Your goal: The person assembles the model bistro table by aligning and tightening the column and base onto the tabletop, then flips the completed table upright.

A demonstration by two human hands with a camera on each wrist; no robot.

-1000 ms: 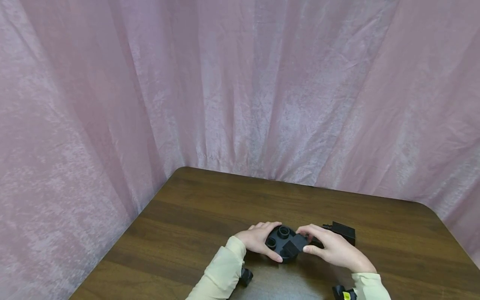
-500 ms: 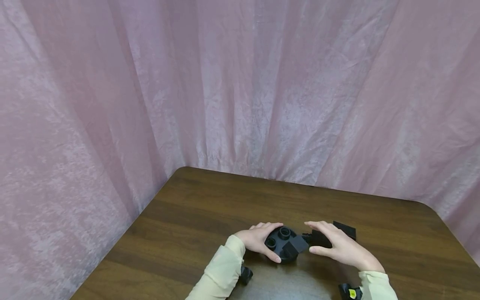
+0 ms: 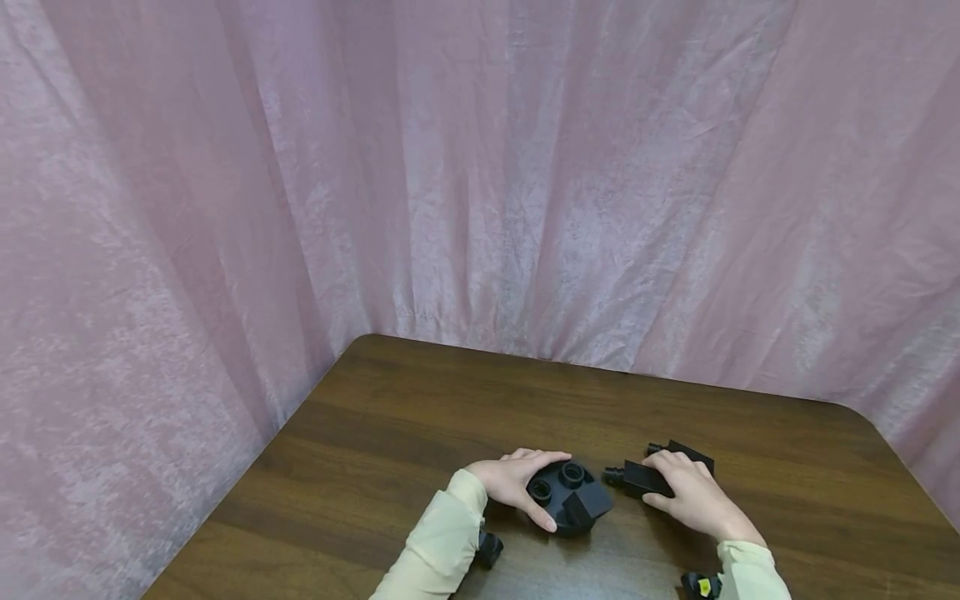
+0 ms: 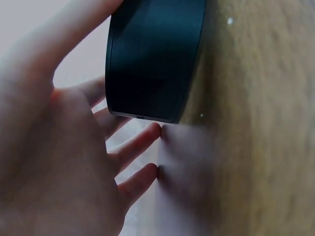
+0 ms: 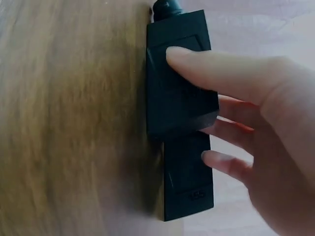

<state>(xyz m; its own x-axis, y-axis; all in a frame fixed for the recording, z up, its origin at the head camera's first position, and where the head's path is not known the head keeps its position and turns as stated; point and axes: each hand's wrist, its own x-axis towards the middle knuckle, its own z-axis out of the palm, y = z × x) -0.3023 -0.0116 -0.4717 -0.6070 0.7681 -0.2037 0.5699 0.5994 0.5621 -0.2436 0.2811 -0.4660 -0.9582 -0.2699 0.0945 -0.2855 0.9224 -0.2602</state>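
Note:
In the head view, my left hand [image 3: 519,485] holds the rim of a round black base [image 3: 557,502], thumb on the near side and fingers on the far side. Two raised ring sockets and a flat square block show on its top. The left wrist view shows its smooth curved side wall [image 4: 152,64]. To the right, my right hand [image 3: 697,502] grips a black rectangular block [image 3: 643,478] with a round ribbed stub, thumb [image 5: 197,64] against its side and fingers partly hidden behind. A second similar block [image 3: 692,455] lies just behind it, with a fingertip close to it.
All of this sits on a brown wooden table [image 3: 450,400]. A pink curtain [image 3: 480,183] hangs along the table's back and left side. Black wrist cameras are strapped under both sleeves.
My right hand has left the square block on the round base and moved right, taking hold of the nearer rectangular block. The round base has shifted slightly toward me under my left hand.

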